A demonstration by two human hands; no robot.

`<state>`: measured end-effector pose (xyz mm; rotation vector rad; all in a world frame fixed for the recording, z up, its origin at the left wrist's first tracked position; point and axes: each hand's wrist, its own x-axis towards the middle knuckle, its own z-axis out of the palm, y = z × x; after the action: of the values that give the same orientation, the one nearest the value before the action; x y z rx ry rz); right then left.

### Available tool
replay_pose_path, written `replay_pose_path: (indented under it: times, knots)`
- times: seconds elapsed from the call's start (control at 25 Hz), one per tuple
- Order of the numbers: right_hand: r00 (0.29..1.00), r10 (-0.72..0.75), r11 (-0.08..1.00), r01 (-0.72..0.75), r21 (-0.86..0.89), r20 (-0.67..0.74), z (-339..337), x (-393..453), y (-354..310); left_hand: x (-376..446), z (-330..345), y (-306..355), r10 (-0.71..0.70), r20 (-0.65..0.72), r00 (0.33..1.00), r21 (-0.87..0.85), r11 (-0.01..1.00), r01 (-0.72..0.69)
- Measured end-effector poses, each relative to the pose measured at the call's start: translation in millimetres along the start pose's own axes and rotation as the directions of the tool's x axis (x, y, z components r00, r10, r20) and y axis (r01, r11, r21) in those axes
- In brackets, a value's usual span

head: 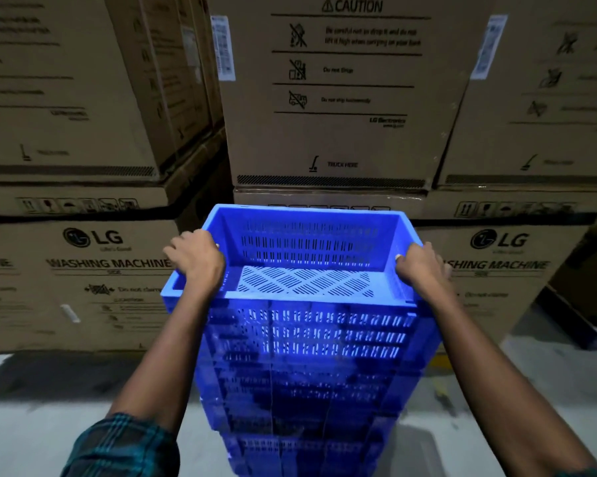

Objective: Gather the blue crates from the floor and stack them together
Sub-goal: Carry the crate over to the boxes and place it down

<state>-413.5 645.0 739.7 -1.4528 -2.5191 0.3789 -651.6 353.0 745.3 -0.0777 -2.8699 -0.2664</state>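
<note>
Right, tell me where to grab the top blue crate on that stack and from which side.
Take the top blue crate by its two short-end rims, coming in from above, one hand per end. The rim forms a lip there, and the left hand and right hand already sit so, fingers curled over the outside. The slotted long walls offer no comparable hold.

stacked cardboard boxes; grey floor

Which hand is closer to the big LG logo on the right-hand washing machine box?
Right. The right hand grips the top blue crate's right rim, just left of that LG logo; the left hand grips the opposite rim.
</note>
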Motion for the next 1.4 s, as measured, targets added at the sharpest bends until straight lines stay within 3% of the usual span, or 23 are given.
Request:
replay_pose_path:
  times: [0.08,0.16,0.2,0.28,0.36,0.44,0.6,0.76,1.04,1.24,1.4]
  knots:
    - [0.997,-0.07,0.996,0.071,-0.049,0.018,1,-24,2,-15,-3,6,0.136,-0.032,0.99,-0.024,0.99,-0.137]
    - [0.987,-0.161,0.986,0.161,-0.04,0.004,1,-51,4,-38,-5,13,0.348,-0.011,0.937,-0.247,0.908,-0.34]
    - [0.979,-0.205,0.979,0.205,-0.01,-0.001,0,-67,6,-53,-6,16,0.475,0.034,0.879,-0.415,0.807,-0.42]
    - [0.961,-0.277,0.959,0.275,0.069,0.012,3,-94,12,-86,-12,21,0.725,0.106,0.681,-0.636,0.576,-0.514]
    - [0.931,-0.365,0.929,0.366,0.056,-0.02,14,-115,22,-114,-16,23,0.859,0.11,0.5,-0.655,0.442,-0.613]
    - [0.89,-0.438,0.897,0.441,-0.003,-0.124,26,-119,29,-123,-14,27,0.894,0.054,0.445,-0.59,0.388,-0.708]
    - [0.854,-0.448,0.894,0.437,-0.101,-0.263,34,-114,25,-122,-3,28,0.8,-0.085,0.595,-0.527,0.471,-0.708]
    - [0.844,-0.439,0.898,0.422,-0.123,-0.307,37,-115,23,-134,9,25,0.786,-0.258,0.562,-0.434,0.425,-0.794]
    - [0.821,-0.46,0.885,0.454,-0.101,-0.339,39,-124,27,-140,3,20,0.77,-0.252,0.587,-0.437,0.451,-0.778]
    - [0.837,-0.404,0.908,0.416,-0.05,-0.369,42,-122,20,-142,-9,23,0.752,-0.175,0.636,-0.451,0.513,-0.73]
    - [0.824,-0.376,0.915,0.403,-0.028,-0.423,51,-122,12,-154,-6,27,0.694,-0.194,0.694,-0.433,0.574,-0.695]
